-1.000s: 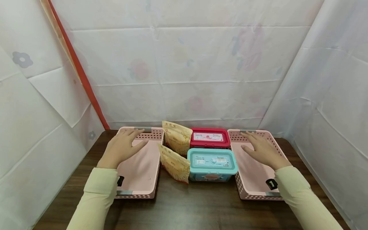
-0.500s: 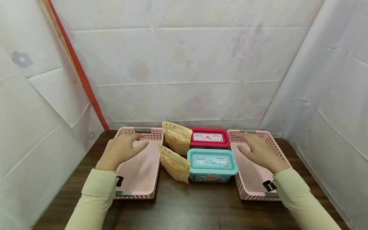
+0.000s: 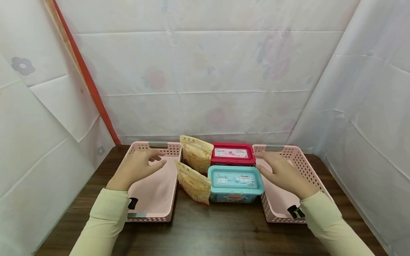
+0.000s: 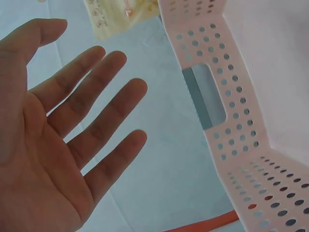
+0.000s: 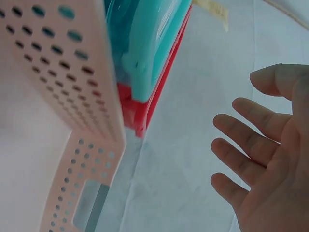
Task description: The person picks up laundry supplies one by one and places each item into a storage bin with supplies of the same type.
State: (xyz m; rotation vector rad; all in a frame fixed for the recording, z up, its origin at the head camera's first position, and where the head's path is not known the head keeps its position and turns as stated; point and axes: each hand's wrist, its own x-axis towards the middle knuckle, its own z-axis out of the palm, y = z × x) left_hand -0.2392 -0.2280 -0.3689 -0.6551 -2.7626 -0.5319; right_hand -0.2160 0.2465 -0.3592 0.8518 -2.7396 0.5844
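My left hand (image 3: 136, 169) hovers over the left pink basket (image 3: 153, 217), fingers relaxed and spread, holding nothing. In the left wrist view its palm and fingers (image 4: 118, 104) show bare beside the perforated basket wall. Over the right pink basket (image 3: 282, 219) floats my right hand (image 3: 285, 174), fingertips close to the basket's inner edge and the boxes. Nothing is in it either, as the right wrist view shows. Between the baskets stand a turquoise lidded box (image 3: 236, 183), a red lidded box (image 3: 233, 153) behind it, and two yellow pouches (image 3: 196, 153) to their left, the front one (image 3: 193, 183) leaning.
A dark wooden table (image 3: 217, 231) carries everything. White patterned sheeting (image 3: 205, 71) rises behind and on both sides, with a red strip (image 3: 86, 74) at the back left corner. Black wrist straps sit at both sleeves.
My right hand has shifted left toward the turquoise and red boxes. My left hand has moved only slightly, its fingers a little more bent. Baskets, boxes and pouches stay put.
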